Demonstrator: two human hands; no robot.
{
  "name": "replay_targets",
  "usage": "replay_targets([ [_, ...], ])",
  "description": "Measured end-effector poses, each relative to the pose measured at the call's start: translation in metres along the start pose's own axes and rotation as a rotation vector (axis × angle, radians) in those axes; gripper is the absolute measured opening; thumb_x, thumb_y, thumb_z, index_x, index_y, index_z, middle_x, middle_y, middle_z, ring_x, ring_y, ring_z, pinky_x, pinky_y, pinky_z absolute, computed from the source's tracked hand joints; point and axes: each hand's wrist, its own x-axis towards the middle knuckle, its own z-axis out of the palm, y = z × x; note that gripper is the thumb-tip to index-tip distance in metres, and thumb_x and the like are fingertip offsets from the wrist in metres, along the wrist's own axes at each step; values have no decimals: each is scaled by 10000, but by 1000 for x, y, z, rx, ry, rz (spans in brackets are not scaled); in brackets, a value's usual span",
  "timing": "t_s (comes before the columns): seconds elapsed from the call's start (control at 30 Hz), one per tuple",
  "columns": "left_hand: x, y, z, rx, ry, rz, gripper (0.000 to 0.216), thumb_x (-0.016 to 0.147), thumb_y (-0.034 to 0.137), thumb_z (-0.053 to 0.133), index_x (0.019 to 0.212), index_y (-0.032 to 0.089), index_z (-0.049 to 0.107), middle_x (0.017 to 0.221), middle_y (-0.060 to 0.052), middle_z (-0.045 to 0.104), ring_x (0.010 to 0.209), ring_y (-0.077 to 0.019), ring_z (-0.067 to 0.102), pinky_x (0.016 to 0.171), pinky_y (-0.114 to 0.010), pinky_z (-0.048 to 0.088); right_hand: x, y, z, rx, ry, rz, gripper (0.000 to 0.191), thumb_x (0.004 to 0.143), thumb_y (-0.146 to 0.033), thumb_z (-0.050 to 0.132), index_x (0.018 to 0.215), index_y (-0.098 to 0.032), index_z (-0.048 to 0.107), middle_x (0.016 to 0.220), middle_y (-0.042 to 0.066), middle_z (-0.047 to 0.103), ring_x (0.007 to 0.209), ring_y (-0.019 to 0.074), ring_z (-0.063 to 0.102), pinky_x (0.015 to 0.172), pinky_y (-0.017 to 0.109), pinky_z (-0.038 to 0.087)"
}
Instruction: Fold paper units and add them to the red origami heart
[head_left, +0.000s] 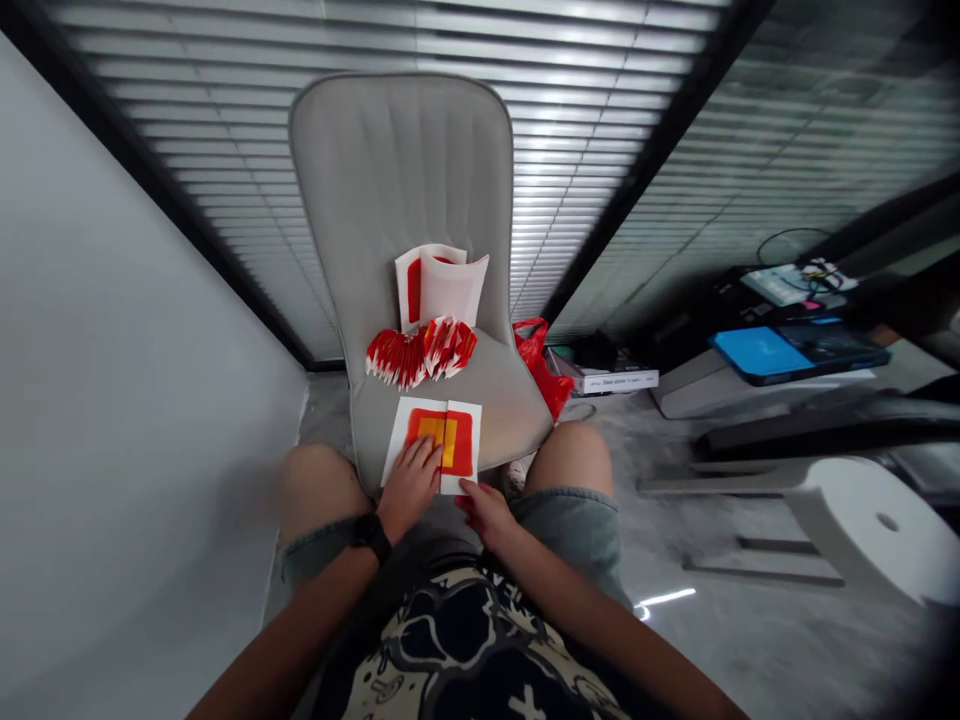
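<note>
A white paper sheet [465, 440], painted with a red square around a yellow-orange one, lies at the front of the grey chair seat [510, 390]. A seam or fold line runs down its middle. My left hand [412, 478] rests flat on its left half, fingers stretched out over the paint. At the lower right corner my right hand [486, 508] pinches the paper's edge, thumb on top and the other fingers partly hidden below. Behind the sheet sits a row of folded red-and-white paper pieces [420, 353]. Curled white-and-red sheets [454, 290] lean against the backrest.
A red plastic bag [541, 365] is beside the chair on the right. Farther right are a white box [615, 381], a blue-topped case [765, 352] and a white stool [874, 520]. A wall [135, 400] bounds the left, with blinds [585, 140] behind the chair.
</note>
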Motion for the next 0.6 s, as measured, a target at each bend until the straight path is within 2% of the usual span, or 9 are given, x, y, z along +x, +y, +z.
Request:
replay_targets([
  [0.07,-5,9,2,-55,29,-72,432,977,199,480,1402,153,544,1453,-157,562,1370,-297,504,1150,-499,431,5,-7,-11,-146,39,-104,215,824,-377,666,875,-170,643,714,40,694,647,181,671,491,225,399],
  [0.17,-8,18,-3,-186,40,-151,453,991,178,434,1438,164,501,1421,-147,584,1310,-255,559,1095,-441,494,19,-32,-39,-342,61,-245,117,796,-273,670,837,-166,693,702,20,695,667,170,641,584,235,443],
  [0.27,-7,5,-12,-244,20,-82,401,994,177,444,1377,193,562,1348,-109,632,1238,-223,601,1075,-400,511,41,-70,-68,-564,57,-389,46,774,-200,681,783,-178,720,722,23,698,725,185,623,656,255,447],
  [0.37,-2,-23,-15,-172,11,84,317,1000,230,491,1278,194,639,1375,-106,616,1337,-248,525,1149,-440,446,69,-113,-86,-731,-7,-519,84,769,-170,709,837,-192,754,798,34,719,790,196,620,747,274,454],
  [0.47,6,-42,-11,-89,-27,184,332,1005,292,510,1285,166,637,1470,-136,542,1442,-278,414,1191,-473,391,94,-146,-92,-839,-82,-611,154,787,-187,729,933,-202,773,877,47,737,856,208,630,824,288,462],
  [0.53,10,-40,-5,-51,-47,183,364,1009,306,501,1324,161,612,1499,-145,515,1453,-281,400,1193,-483,382,105,-157,-93,-924,-137,-692,255,830,-224,713,1080,-201,757,939,56,741,884,211,640,858,299,475],
  [0.6,9,-27,0,-20,-42,123,389,1013,308,486,1360,165,586,1503,-150,511,1439,-283,414,1178,-490,392,108,-155,-94,-1002,-112,-828,386,879,-247,671,1259,-181,688,1043,88,732,944,229,647,903,332,488],
])
